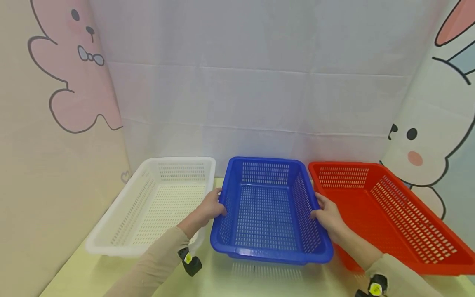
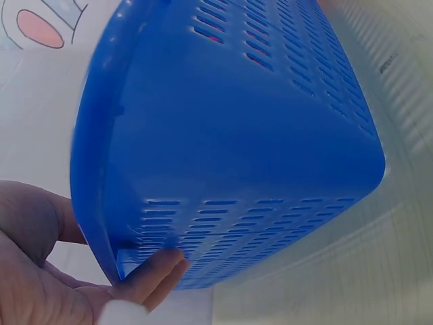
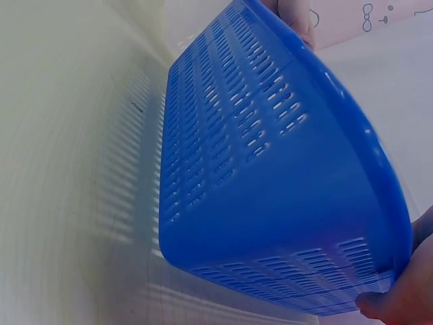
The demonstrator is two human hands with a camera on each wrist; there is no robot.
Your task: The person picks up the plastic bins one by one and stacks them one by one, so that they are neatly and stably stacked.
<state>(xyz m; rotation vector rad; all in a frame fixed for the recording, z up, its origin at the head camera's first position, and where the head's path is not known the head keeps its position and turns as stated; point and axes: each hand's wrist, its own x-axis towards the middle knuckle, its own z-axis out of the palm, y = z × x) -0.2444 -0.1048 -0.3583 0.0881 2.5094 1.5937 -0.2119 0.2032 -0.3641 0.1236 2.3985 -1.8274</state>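
Observation:
Both hands hold a blue plastic basket [image 1: 265, 214] with slotted walls, one at each long side. My left hand [image 1: 210, 205] grips the left rim, thumb over the inside and fingers beneath it; in the left wrist view its fingers [image 2: 154, 274] press the slotted outer wall. On the opposite rim, my right hand [image 1: 328, 214] has its thumb inside the wall, and the right wrist view shows the hand [image 3: 406, 284] at the rim's lower corner. Nothing lies inside the basket. Its underside sits close over the pale tabletop, with light through its slots showing on the surface.
A white basket [image 1: 111, 231] stands to the left, partly behind the left forearm. A larger red basket [image 1: 412, 214] stands to the right, close beside the blue one. Behind them hangs a pale cloth [image 1: 259, 99]. The table [image 1: 219, 280] is pale yellow-green.

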